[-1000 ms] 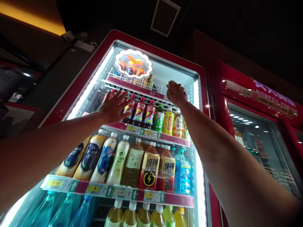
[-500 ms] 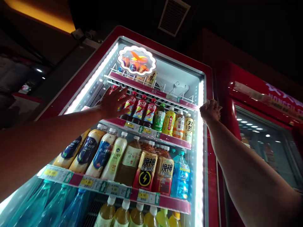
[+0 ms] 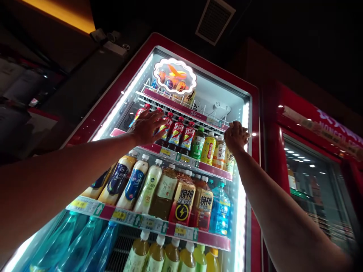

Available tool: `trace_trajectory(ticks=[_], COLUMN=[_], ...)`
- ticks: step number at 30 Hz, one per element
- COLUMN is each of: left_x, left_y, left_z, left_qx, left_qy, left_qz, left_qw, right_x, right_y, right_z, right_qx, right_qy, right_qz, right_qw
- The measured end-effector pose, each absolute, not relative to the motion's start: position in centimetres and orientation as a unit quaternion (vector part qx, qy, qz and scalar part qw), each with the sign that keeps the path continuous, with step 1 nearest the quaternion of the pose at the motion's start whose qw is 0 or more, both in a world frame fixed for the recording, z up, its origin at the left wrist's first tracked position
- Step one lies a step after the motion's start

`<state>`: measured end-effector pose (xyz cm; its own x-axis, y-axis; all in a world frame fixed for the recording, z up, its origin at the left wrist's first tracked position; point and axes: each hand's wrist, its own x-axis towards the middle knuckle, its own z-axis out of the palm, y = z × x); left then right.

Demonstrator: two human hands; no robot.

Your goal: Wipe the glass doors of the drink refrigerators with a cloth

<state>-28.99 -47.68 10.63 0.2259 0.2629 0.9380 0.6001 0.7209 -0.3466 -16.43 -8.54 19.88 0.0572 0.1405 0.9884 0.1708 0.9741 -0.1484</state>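
My left hand (image 3: 147, 126) lies open and flat against the glass door of a lit red drinks fridge (image 3: 198, 62), fingers spread over a row of red-labelled bottles (image 3: 177, 132) on the second shelf. At the door's right edge, my right hand (image 3: 236, 136) is raised with its fingers curled into a loose fist against the glass, level with the yellow and orange bottles (image 3: 211, 149). Whether anything is inside that fist cannot be made out.
Lower shelves hold several milk-tea, tea and energy-drink bottles (image 3: 181, 200), blue bottles (image 3: 70, 245) and yellow ones (image 3: 170, 257). A glowing round sign (image 3: 175, 75) sits at the top of the door. A second red fridge (image 3: 312, 170) stands to the right. A ceiling vent (image 3: 215, 17) is overhead.
My right hand went from the top shelf area out to the red frame on the right, then back left onto the glass edge. My left hand stayed pressed on the glass.
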Motion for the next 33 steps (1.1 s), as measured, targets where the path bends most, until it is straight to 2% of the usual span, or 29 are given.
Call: trace_trajectory(ticks=[3,8,12,23,33], left_x=[-29.0,-28.8,-29.4,-31.7,-33.6], left_y=[-49.0,-52.5,-55.7,-63.1,-62.8], left_z=[10.8,10.8,10.5,8.8,6.9], left_qx=[-0.377,-0.382,-0.361,-0.325,-0.347], left_qy=[-0.619,-0.646,-0.658,-0.666,-0.655], left_qz=[-0.072,0.009,0.024,-0.023,-0.098], left_qw=[0.685,0.660,0.660,0.671,0.664], right_x=[-17.3,-19.2,-21.0,-24.7,-28.1], right_y=[-13.1,-18.8,-22.2,-32.8,-43.0], right_z=[19.7,19.4,19.3,19.2,19.3], right_qx=[-0.096,-0.080,-0.060,-0.002,0.059], right_qy=[-0.703,-0.709,-0.694,-0.696,-0.688], right_qz=[0.025,-0.003,-0.032,-0.039,-0.068], right_qw=[0.704,0.701,0.717,0.717,0.721])
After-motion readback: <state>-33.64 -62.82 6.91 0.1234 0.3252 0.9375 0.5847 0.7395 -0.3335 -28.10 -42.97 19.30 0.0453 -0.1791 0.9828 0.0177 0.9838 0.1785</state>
